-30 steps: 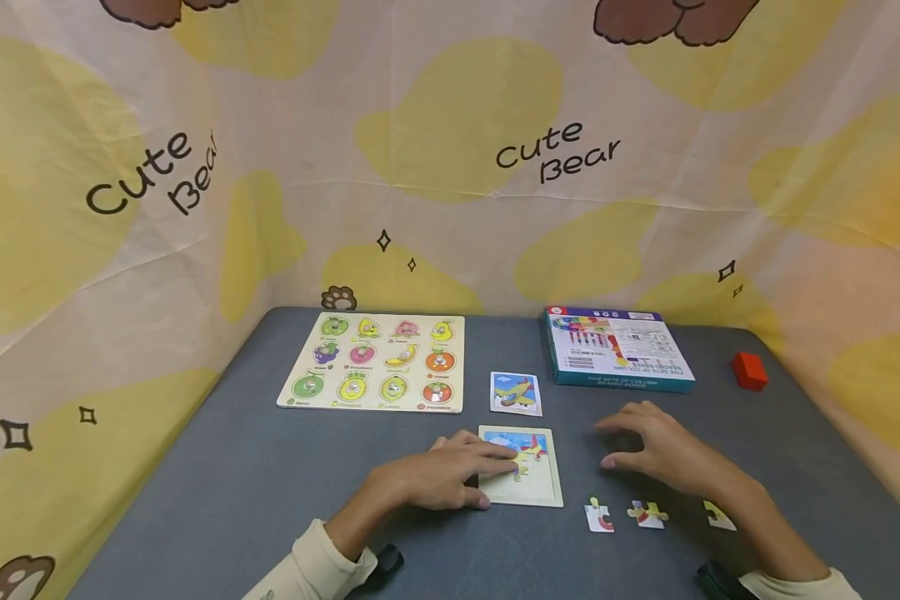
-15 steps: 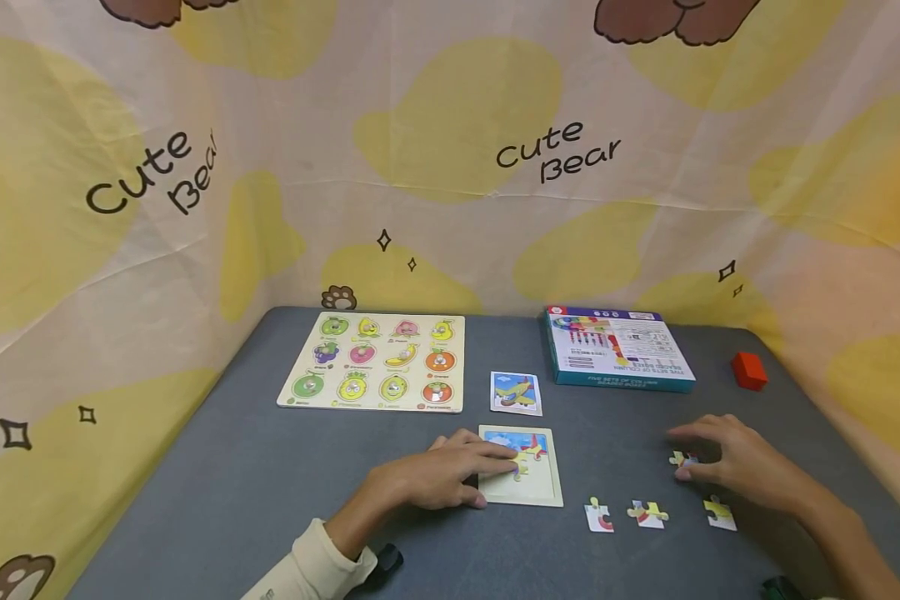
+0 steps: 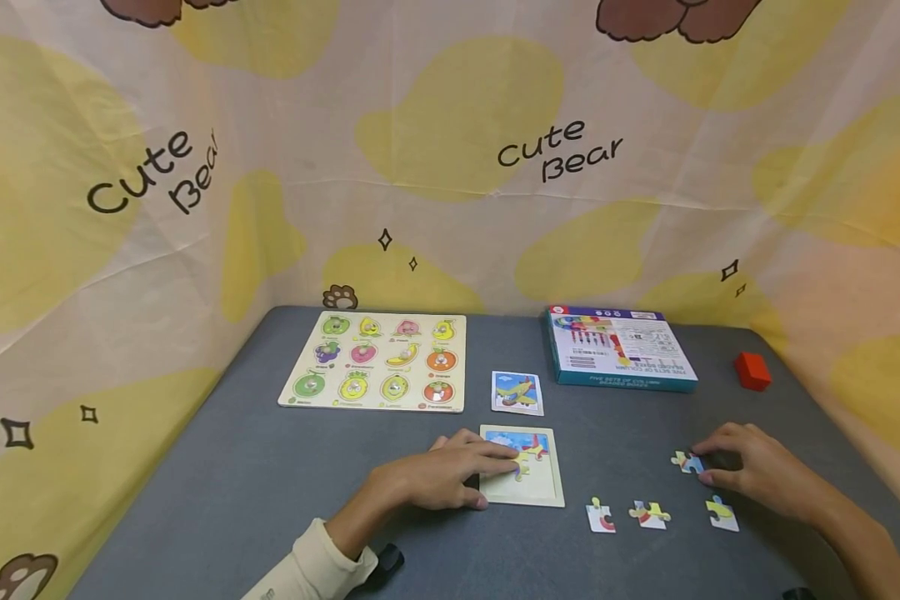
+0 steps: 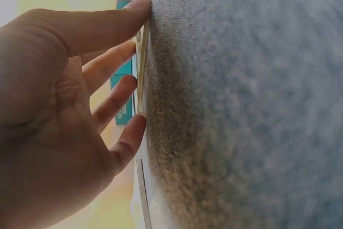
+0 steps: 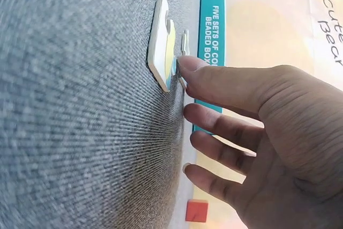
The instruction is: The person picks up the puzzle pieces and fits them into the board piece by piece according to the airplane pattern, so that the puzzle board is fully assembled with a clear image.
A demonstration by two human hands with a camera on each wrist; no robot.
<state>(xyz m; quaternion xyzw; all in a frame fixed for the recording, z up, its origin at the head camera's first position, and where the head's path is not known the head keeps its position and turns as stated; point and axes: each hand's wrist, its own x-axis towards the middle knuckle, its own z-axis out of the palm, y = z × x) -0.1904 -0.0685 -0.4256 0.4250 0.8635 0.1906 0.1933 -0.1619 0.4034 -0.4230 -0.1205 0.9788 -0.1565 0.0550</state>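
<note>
In the head view my left hand (image 3: 446, 475) rests on the left side of a square wooden puzzle tray (image 3: 537, 490), its fingers fairly straight across pieces fitted at the top. The thumb lies at the tray's edge, also seen in the left wrist view. My right hand (image 3: 768, 473) pinches the right end of a blue, red and yellow jigsaw piece (image 3: 688, 462) between thumb and forefinger, low at the table. Its other fingers are spread in the right wrist view. Nearer the body lie loose jigsaw pieces: one pink (image 3: 601, 517), one red-and-yellow (image 3: 650, 515), one yellow (image 3: 722, 514).
Behind the tray lies an airplane picture card (image 3: 517, 393). A fruit puzzle board (image 3: 378, 400) is at the back left. At the back right are a flat teal box (image 3: 622, 354) and a red block (image 3: 753, 372). A printed cloth (image 3: 450, 183) walls off the table.
My right hand has moved from beside the tray rightward to the far jigsaw piece and now pinches its right end. The left hand has stayed on the tray.
</note>
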